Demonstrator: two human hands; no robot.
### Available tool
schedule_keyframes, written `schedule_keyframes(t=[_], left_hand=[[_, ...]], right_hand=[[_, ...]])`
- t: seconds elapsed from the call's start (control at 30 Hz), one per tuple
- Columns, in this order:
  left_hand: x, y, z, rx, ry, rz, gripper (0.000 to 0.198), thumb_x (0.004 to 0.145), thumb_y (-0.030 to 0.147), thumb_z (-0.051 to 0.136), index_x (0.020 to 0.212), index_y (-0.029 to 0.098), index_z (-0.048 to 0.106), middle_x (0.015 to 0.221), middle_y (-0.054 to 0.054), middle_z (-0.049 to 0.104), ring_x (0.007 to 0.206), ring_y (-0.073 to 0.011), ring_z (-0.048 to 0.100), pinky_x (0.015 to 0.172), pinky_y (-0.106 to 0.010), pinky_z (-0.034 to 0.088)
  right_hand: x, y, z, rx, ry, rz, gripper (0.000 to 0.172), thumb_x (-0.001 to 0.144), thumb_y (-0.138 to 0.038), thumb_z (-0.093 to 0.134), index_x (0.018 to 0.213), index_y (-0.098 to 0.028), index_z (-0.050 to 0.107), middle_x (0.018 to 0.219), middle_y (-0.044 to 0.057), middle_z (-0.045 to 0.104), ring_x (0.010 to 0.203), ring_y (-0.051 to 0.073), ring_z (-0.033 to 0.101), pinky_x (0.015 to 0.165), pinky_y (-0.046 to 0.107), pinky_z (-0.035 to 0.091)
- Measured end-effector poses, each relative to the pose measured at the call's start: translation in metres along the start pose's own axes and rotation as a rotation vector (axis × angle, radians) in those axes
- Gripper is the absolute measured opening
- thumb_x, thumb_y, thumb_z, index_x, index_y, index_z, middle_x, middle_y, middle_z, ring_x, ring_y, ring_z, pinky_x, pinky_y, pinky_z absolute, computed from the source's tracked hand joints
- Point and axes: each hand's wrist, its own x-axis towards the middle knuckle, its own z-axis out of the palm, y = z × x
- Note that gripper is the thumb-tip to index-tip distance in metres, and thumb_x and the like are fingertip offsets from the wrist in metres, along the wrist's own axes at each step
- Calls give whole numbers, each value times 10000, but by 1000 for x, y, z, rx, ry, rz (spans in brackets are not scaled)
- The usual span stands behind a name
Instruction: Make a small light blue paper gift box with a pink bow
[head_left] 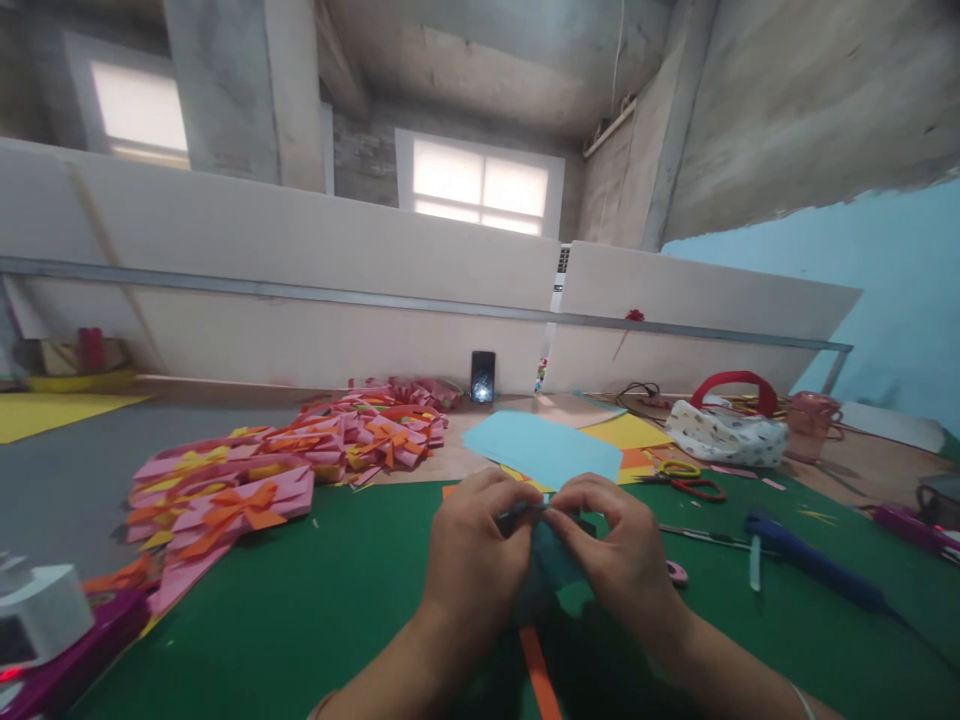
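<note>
My left hand (476,550) and my right hand (619,550) meet in front of me, just above the green mat (337,600). Thumbs and fingertips of both pinch the upper edge of a blue piece of paper (553,560) between them. That paper looks curved or folded, and my fingers cover part of it. An orange paper strip (540,672) lies below, running toward me. Beyond my hands is a light blue paper sheet (544,445), with yellow paper (630,430) beside it.
Pink paper pieces with orange bows (244,508) are piled at left, near a purple power strip (97,640). To the right are scissors (697,485), a blue glue gun (817,562), a fabric basket (724,435) and a pink cup (812,425). A phone (483,377) stands behind.
</note>
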Motion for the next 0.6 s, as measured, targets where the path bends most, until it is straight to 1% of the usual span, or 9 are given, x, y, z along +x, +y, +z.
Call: schedule_keyframes(t=[0.13, 0.2, 0.27, 0.37, 0.43, 0.47, 0.53, 0.6], left_hand=[[2, -1, -1, -34, -17, -33, 213, 653, 66, 549, 702, 233, 671, 736, 11, 644, 736, -142, 588, 688, -278, 443], [2, -1, -1, -39, -24, -44, 213, 652, 64, 546, 715, 230, 663, 756, 12, 649, 754, -145, 590, 698, -283, 445], [2, -1, 0, -46, -18, -54, 216, 651, 65, 541, 765, 221, 638, 774, 11, 642, 759, -145, 587, 691, -285, 447], [-1, 1, 1, -47, 16, -71, 218, 660, 76, 535, 830, 206, 578, 754, 13, 613, 722, -141, 572, 647, -282, 445], [-2, 2, 2, -39, 33, -41, 177, 671, 81, 533, 794, 202, 571, 735, 13, 602, 713, -141, 563, 641, -282, 439], [-3, 2, 2, -32, 35, -8, 158, 678, 82, 534, 767, 202, 581, 735, 11, 604, 723, -143, 561, 653, -286, 436], [-3, 3, 1, -10, 34, 57, 148, 689, 86, 538, 729, 207, 614, 745, 2, 613, 752, -152, 559, 684, -298, 430], [-3, 2, 0, 14, 37, 87, 165, 695, 92, 546, 740, 213, 647, 747, -8, 617, 766, -161, 557, 695, -306, 426]], right_hand=[[-1, 0, 0, -31, 7, -58, 61, 725, -138, 607, 669, -163, 610, 677, 21, 602, 654, 140, 552, 615, 256, 428], [0, 0, 0, -36, 4, -59, 59, 720, -140, 606, 666, -162, 609, 674, 21, 599, 650, 140, 546, 614, 259, 425], [1, -2, 0, -22, -6, -12, 73, 717, -146, 599, 646, -161, 594, 660, 16, 588, 640, 140, 536, 607, 260, 420], [2, -3, 0, 26, -39, 132, 102, 720, -164, 582, 619, -163, 567, 627, 2, 561, 616, 135, 516, 577, 252, 411], [3, -2, 0, 65, -62, 199, 95, 723, -174, 574, 628, -162, 568, 625, -3, 554, 612, 133, 508, 568, 248, 410], [3, -2, 0, 82, -70, 208, 87, 722, -177, 573, 637, -161, 572, 630, -2, 554, 615, 133, 507, 570, 248, 411], [3, -1, 0, 95, -68, 185, 79, 723, -178, 571, 645, -161, 571, 638, -3, 550, 618, 132, 503, 574, 248, 411], [2, -1, -1, 81, -47, 127, 89, 728, -176, 569, 640, -164, 561, 635, -4, 541, 617, 131, 500, 575, 248, 408]])
